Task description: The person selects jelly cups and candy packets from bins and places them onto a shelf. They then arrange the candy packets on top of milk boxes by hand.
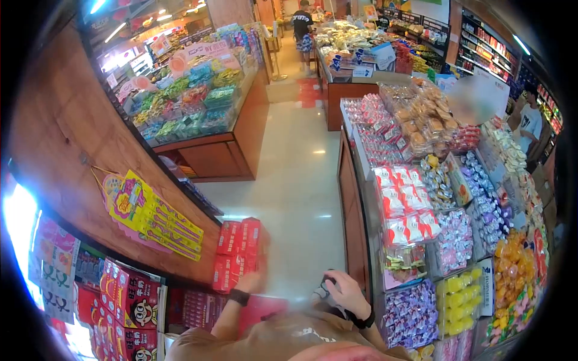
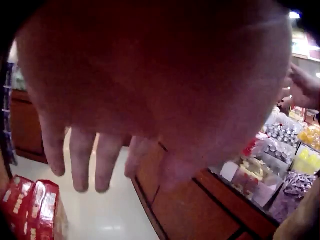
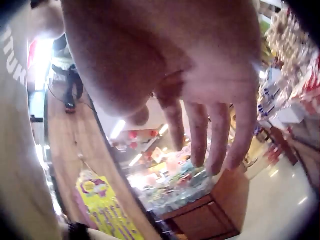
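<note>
My left hand (image 1: 250, 281) is held out low over the aisle, just right of a stack of red boxes (image 1: 238, 253). In the left wrist view its fingers (image 2: 90, 165) hang straight and hold nothing, with the red boxes (image 2: 35, 205) below them. My right hand (image 1: 344, 290) is raised in front of my chest beside the wooden counter (image 1: 352, 222), over a small dark and grey thing (image 1: 324, 291) that I cannot make out. In the right wrist view its fingers (image 3: 210, 145) are spread and nearly straight, holding nothing.
Bins of wrapped sweets (image 1: 415, 228) fill the counter on the right. On the left are a curved wooden wall (image 1: 72, 132), a yellow hanging display (image 1: 150, 216) and another sweets island (image 1: 198, 102). The pale tiled aisle (image 1: 295, 198) runs ahead. A person (image 1: 303, 27) stands far off, another (image 1: 475, 99) at the right.
</note>
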Motion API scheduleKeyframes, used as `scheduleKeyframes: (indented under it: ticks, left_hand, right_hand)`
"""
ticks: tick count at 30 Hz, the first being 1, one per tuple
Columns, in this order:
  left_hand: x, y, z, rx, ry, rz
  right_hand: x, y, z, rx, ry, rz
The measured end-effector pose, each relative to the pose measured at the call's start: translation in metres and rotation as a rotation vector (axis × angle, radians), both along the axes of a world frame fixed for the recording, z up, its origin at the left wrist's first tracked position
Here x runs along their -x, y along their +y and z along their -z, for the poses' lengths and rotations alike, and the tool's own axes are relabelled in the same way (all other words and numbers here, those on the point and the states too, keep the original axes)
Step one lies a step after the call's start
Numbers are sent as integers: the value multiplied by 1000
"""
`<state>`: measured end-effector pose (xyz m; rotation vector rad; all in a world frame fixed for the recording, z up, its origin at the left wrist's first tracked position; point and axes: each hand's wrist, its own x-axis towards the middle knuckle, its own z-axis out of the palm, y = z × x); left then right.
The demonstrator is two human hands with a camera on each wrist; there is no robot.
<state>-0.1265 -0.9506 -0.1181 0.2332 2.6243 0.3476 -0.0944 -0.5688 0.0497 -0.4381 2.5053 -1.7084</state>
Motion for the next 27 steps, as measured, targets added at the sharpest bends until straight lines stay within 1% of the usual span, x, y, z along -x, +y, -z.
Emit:
scheduleKeyframes:
  ticks: [2,3,5,7,8,9,10,11,12,13,15,16,18,21,23,24,25,27]
  left_hand:
    - [2,3,12,-32,-103,-18]
    - [6,7,16,-50,-154,-28]
    - [34,21,26,-24,-27,72]
    - [65,46,24,8,34,202]
    - [88,67,16,19,38,283]
    - [109,93,6,-28,76,372]
    - [128,128,-31,-112,117,500]
    - [144,155,-32,-150,138,583]
    - [152,185,-47,-259,189,652]
    - [159,219,-68,-375,244,709]
    - [171,277,-79,-310,164,874]
    - [173,305,-82,-391,175,931]
    - [167,354,-86,-551,203,1007]
    - [149,417,-97,-609,169,1207]
    - [134,437,-88,-634,129,1273]
    - [127,442,-87,-646,114,1301]
    - [122,446,-91,-663,134,1297]
    - [126,445,-89,-657,25,1220]
  right_hand:
    - [11,16,9,-226,164,107]
    - [17,26,29,-186,187,192]
    - [34,52,53,-216,211,315]
    - [32,72,75,-233,227,481]
    - [35,83,77,-244,237,587]
    - [35,92,77,-277,250,658]
    - [37,103,79,-315,253,734]
    - [38,112,84,-229,196,809]
    - [35,119,84,-304,192,887]
    - [35,126,79,-321,177,951]
    - [33,140,81,-345,163,1079]
    - [33,146,88,-350,166,1141]
    - [31,152,96,-333,112,1213]
    - [25,158,115,-297,31,1260]
    - [23,158,136,-258,12,1262]
    - [22,159,137,-222,3,1262]
    - [22,160,138,-187,1,1261]
    - [27,166,132,-130,17,1267]
